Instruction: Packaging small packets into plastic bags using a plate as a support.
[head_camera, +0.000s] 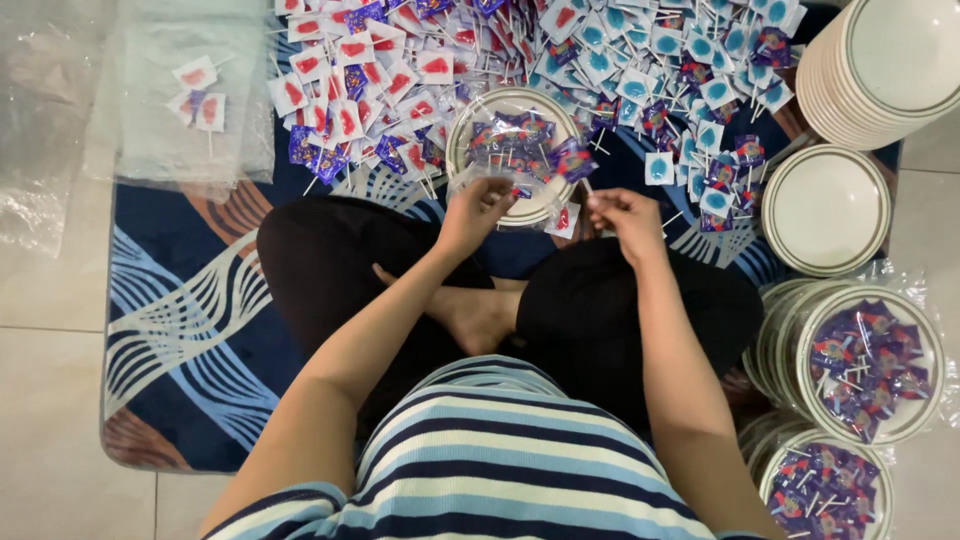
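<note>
Seen cross-legged on the rug (170, 330): left hand (478, 205) pinched on a clear bag (500, 180) at the filled plate (512, 150), right hand (620, 212) apparently nipping a lollipop stick (588, 188); judged light, crinkly, slippery, best taken by stick or bag rim.

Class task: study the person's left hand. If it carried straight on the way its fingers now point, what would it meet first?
Probably the clear plastic bag at the left hand's fingertips, then the plate of purple-wrapped lollipops just beyond; depth is unclear.
</note>
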